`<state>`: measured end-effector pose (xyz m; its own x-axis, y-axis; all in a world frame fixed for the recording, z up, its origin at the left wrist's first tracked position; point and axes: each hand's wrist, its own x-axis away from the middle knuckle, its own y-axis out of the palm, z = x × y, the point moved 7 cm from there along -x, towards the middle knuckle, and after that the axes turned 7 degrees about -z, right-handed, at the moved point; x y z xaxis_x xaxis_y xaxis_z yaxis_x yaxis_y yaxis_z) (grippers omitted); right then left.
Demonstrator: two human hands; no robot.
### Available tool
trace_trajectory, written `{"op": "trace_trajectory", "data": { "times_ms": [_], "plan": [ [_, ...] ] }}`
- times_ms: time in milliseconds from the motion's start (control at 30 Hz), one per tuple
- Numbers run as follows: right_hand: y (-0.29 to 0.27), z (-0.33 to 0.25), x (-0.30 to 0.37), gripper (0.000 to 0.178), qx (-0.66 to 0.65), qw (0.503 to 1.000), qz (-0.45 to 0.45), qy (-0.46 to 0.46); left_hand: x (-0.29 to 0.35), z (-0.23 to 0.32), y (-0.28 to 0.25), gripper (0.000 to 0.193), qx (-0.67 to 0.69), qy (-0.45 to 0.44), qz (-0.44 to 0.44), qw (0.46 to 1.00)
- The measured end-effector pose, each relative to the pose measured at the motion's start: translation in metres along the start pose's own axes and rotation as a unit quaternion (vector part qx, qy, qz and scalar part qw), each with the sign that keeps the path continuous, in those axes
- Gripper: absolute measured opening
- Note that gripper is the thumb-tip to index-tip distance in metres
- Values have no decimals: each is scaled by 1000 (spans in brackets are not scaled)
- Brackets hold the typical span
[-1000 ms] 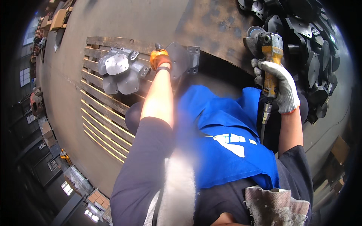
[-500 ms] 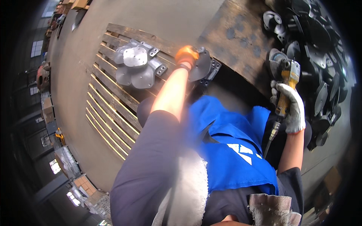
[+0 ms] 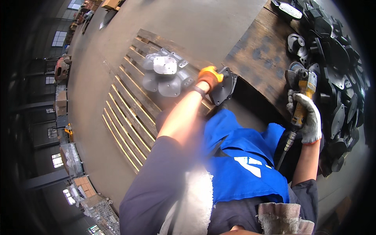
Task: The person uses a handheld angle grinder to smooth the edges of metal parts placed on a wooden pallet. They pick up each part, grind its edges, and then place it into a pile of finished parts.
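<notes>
My left hand (image 3: 210,76), in an orange glove, is closed on the edge of a dark metal flange plate (image 3: 222,89). The plate is held tilted between the pallet and the wooden board, above my lap. Its far side is hidden. My right hand (image 3: 308,111), in a white knit glove, wraps round the body of a yellow angle grinder (image 3: 306,87). The grinder's round abrasive disc (image 3: 291,74) points away from me, and a hose with a metal coupling (image 3: 290,141) runs from its near end. Several similar metal plates (image 3: 165,65) lie stacked on the pallet to the left.
A slatted wooden pallet (image 3: 135,113) lies on the floor at the left. Ahead stands a stained wooden board (image 3: 254,49). A large heap of dark metal parts (image 3: 337,58) fills the right side. My blue apron (image 3: 243,156) covers my lap.
My left hand has brought the metal plate slightly nearer and turned it, so its bracket no longer shows clearly. The whole view has shifted. My right hand keeps hold of the grinder.
</notes>
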<state>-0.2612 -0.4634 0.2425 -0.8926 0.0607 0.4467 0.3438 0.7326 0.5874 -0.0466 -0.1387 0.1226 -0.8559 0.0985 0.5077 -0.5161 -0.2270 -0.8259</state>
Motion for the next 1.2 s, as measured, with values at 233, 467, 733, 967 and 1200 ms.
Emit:
{"op": "trace_trajectory", "data": {
  "times_ms": [233, 467, 733, 967, 1200],
  "plan": [
    [0, 0, -5, 31, -12, 1000, 8, -6, 2, -119, -152, 50, 112, -115, 169, 972],
    [-13, 5, -4, 38, -27, 999, 19, -5, -64, -404, -175, 42, 528, -369, 201, 738],
    [-41, 3, 14, 32, -33, 991, 124, -40, -33, -454, -40, 44, 716, -300, 264, 573],
    [18, 20, 15, 29, -30, 998, 49, -1, 29, -435, -58, 48, 567, -212, 29, 795],
    [27, 47, 17, 29, 182, 982, 2, 44, 61, -288, -108, 44, 589, 47, 130, 796]
  ]
}}
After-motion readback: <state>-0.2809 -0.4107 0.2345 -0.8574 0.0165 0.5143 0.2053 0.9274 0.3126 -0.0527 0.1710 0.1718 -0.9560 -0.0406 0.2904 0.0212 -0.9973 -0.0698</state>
